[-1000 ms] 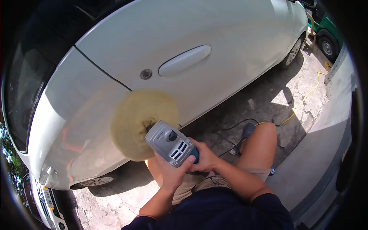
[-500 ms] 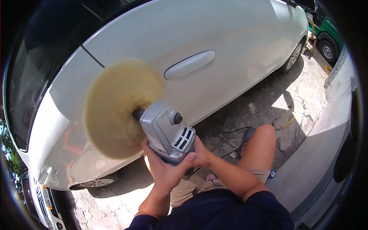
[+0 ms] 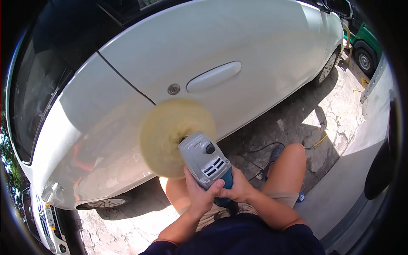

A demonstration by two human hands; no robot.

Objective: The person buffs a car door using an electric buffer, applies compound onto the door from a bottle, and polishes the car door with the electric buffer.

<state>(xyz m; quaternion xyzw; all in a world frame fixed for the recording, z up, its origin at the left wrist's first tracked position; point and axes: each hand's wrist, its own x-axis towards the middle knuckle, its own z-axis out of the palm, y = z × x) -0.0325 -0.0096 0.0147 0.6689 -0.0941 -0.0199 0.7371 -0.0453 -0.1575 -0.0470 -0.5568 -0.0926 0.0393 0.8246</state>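
Note:
A grey and teal power polisher (image 3: 203, 156) is held in both hands in front of the body. My left hand (image 3: 200, 194) grips the near left side of its head, thumb on top. My right hand (image 3: 239, 187) is wrapped round the teal body on the right. The round yellowish pad (image 3: 170, 136), blurred by spinning, lies over the side of the white car (image 3: 263, 38), below the keyhole (image 3: 174, 89) and door handle (image 3: 214, 77). Whether the whole pad touches the paint I cannot tell.
My bent leg (image 3: 287, 170) is at the right, over cracked concrete (image 3: 114, 233). A yellow cord (image 3: 321, 140) joins a dark one on the ground. A low wall (image 3: 348, 165) runs along the right. A green vehicle (image 3: 365, 42) and another car (image 3: 46, 221) stand beyond.
The polisher first moved up and left across the panel, uncovering less of the keyhole area, then came back down and right. The keyhole shows again. Both hands moved with the tool and kept their grip.

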